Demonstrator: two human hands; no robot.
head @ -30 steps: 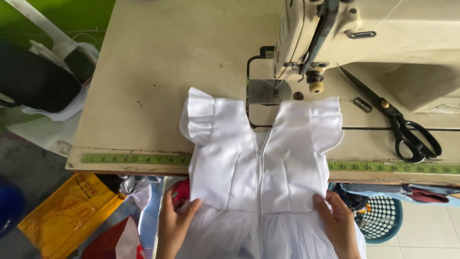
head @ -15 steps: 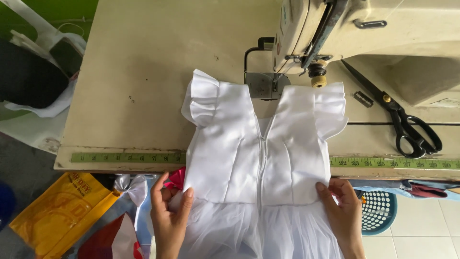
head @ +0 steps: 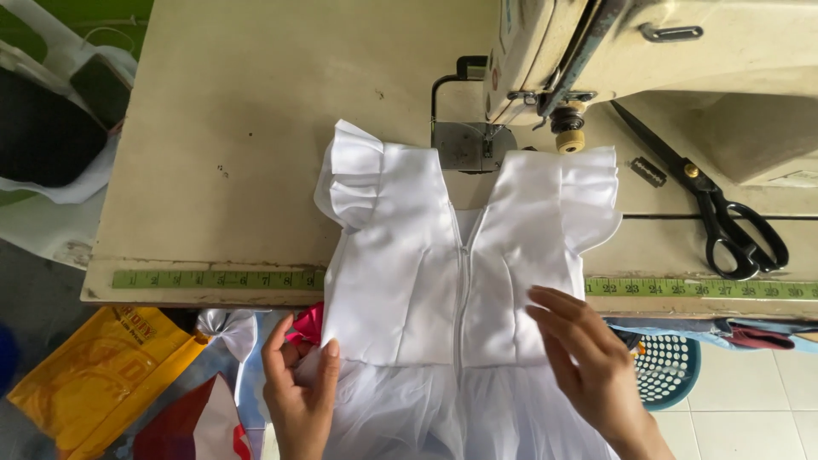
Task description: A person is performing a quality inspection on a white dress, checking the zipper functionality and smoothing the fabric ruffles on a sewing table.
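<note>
Right of your needle: black scissors (head: 724, 217)
Table edge: green tape measure (head: 213, 278)
Floor, your left: yellow bag (head: 94, 375)
Under table: blue basket (head: 669, 366)

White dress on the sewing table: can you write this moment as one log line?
left hand: pinching white dress at waist seam | right hand: flat on bodice | scissors: right, untouched | sewing machine: behind dress
</note>
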